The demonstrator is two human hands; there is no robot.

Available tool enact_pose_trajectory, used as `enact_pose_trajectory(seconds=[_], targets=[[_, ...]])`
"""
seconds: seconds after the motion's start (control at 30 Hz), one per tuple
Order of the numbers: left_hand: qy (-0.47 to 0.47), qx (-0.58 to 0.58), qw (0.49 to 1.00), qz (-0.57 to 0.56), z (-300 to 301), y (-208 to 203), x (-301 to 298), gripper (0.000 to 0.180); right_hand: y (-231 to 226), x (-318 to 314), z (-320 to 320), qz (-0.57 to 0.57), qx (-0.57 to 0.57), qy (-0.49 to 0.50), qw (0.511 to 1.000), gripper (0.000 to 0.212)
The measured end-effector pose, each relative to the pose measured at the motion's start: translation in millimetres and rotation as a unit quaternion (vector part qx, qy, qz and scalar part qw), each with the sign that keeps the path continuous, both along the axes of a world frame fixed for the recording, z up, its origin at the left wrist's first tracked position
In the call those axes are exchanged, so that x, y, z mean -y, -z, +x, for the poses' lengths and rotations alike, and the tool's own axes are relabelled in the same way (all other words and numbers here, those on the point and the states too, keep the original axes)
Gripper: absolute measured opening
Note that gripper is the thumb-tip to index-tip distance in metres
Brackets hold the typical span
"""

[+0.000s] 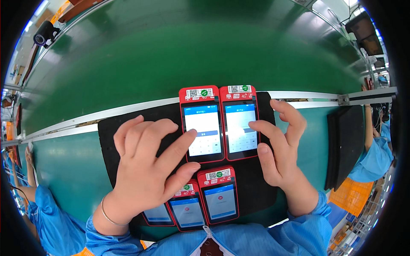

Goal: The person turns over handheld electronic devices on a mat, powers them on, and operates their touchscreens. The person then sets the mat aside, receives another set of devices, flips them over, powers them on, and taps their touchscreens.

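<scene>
Two red handheld payment terminals lie side by side on a black mat, their screens lit with a white and blue page and a keypad. The index finger of my left hand reaches onto the screen of the left terminal; its other fingers are spread. Over the right terminal, my right hand has its index fingertip at the screen's right side, thumb and fingers apart. Neither hand grips anything. Closer to me lie another red terminal and a neighbouring terminal, with a third partly hidden by my left hand.
A white metal rail crosses behind the mat, with a green surface beyond. Black mats are stacked at the right, above an orange crate. People in blue sleeves sit at both sides. A black camera stands far left.
</scene>
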State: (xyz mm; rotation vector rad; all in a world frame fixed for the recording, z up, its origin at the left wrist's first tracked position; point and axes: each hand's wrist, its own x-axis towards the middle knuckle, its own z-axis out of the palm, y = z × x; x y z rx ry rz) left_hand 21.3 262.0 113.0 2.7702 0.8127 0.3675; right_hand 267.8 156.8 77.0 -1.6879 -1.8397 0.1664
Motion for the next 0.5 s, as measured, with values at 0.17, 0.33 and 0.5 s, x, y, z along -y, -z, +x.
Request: enact_pose_trajectory(seconds=[0.17,0.33,0.5], targets=[[-0.02,0.01,1.0,0.019,-4,9,-5,0.04,7,-13,0,0.002,-0.003,-0.02,1.0,0.028],[-0.026,0.006,0.999,0.032,-6,9,-11,0.039,7,-17,-1,0.004,0.0,-0.029,1.0,0.029],[-0.023,0.003,1.0,0.019,-6,10,-11,0.04,5,-16,-4,-0.009,0.009,-0.022,1.0,0.031]])
